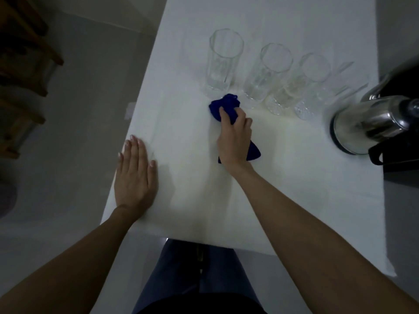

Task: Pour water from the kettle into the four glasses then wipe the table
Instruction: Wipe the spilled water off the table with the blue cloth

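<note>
A white table (283, 189) carries a row of tall clear glasses: the leftmost glass (223, 62), a second glass (265, 74), a third glass (297, 85), and one more, blurred, at the right end. A steel kettle (371, 123) with a black handle stands at the right. My right hand (235, 139) is shut on a dark blue cloth (224, 105), pressing it on the table just in front of the leftmost glasses. My left hand (135, 175) lies flat, fingers together, on the table's left edge.
A dark object (405, 71) sits beyond the kettle at the table's right edge. Wooden furniture (20, 71) stands on the grey floor to the left. My legs show under the table's near edge.
</note>
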`<state>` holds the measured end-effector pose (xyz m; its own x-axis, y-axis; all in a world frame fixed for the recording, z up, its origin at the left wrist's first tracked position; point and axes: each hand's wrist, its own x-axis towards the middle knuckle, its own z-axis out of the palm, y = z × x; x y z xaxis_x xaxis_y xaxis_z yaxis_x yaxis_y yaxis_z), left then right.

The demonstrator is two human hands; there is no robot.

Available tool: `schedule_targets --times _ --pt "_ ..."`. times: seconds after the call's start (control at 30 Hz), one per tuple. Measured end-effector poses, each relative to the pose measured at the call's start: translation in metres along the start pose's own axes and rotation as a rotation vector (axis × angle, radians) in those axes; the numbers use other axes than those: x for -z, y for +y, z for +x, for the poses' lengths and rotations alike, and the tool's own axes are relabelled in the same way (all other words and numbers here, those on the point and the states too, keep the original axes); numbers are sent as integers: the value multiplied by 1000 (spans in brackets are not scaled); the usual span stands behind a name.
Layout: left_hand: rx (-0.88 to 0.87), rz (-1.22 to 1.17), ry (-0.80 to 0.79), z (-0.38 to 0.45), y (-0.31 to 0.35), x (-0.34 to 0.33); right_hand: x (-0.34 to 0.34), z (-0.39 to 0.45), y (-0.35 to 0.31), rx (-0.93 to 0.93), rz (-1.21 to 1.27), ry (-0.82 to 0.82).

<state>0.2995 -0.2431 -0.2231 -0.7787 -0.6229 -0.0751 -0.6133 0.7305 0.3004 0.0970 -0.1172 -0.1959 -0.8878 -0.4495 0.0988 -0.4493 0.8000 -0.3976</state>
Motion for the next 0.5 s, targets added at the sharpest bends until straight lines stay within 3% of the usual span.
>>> schedule_targets --times 0.1,0.27,0.4,0.5 --pt "5 -26 -6 1 -2 0 -16 0 -30 106 5 -61" --pt "0 -88 -11 1 -5 0 -27 -36 -41 624 53 -191" --pt "-19 -79 -8 1 -6 2 -12 -83 8 897 54 -290" --pt "-20 -67 -7 0 -6 3 14 -84 67 1046 -4 -278"
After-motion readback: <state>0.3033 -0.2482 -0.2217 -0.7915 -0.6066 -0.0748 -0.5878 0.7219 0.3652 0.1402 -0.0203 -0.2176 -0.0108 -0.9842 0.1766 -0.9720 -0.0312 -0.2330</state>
